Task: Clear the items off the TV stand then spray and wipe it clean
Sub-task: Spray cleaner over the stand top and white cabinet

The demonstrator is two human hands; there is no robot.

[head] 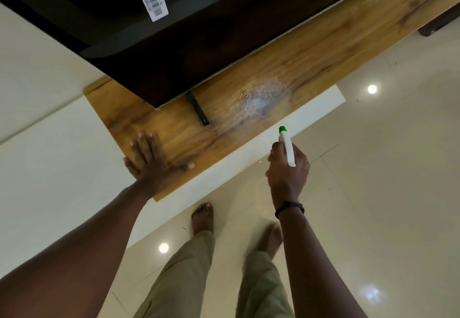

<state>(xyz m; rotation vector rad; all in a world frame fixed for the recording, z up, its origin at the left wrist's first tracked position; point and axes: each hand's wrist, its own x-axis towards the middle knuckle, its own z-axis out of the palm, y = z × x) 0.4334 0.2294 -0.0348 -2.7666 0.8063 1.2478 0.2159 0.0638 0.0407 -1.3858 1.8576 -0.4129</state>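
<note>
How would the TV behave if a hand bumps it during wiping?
Likely tippy: the TV stands on a slim black foot, a narrow base for a wide panel. Probably rigid, moving as one piece. The wet patch on the stand beside that foot may let it slide.

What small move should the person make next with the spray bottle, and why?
Probably shift the spray bottle in the right hand toward the left hand and spray there. Only one wet patch shows on the stand, and the wood near that flat hand looks dry.
</note>
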